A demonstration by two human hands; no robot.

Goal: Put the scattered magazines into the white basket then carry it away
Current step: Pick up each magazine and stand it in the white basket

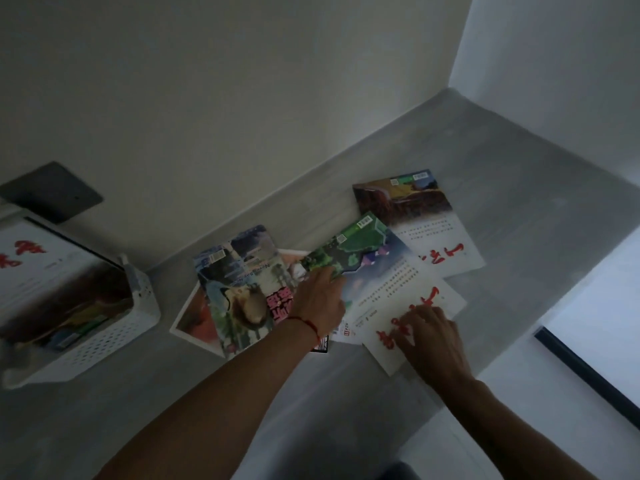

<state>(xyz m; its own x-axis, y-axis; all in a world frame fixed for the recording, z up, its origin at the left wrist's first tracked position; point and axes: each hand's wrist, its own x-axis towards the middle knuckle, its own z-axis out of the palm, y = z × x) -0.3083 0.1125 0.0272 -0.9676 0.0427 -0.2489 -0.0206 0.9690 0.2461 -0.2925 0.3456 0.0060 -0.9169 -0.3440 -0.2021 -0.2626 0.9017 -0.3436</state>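
- 4 glossy paper magazines lie scattered and overlapping on the grey matte shelf in front of you, near the pale wall.
- Your left hand rests on the green-and-white covered magazine at its left edge; whether the fingers are curled under that edge, you cannot tell from here.
- Your right hand presses down with spread fingers on the same cover's near corner, by the red lettering.
- Just left lies the blue photo-cover magazine, over a white-bordered red one; farther back sits the brown-and-white covered magazine.
- Well apart at your left stands the white perforated plastic basket, already holding a white magazine with red lettering.
- Expect thin, light, floppy, slick covers: slide 1 toward you, then pinch it along the spine so it does not sag or slip.
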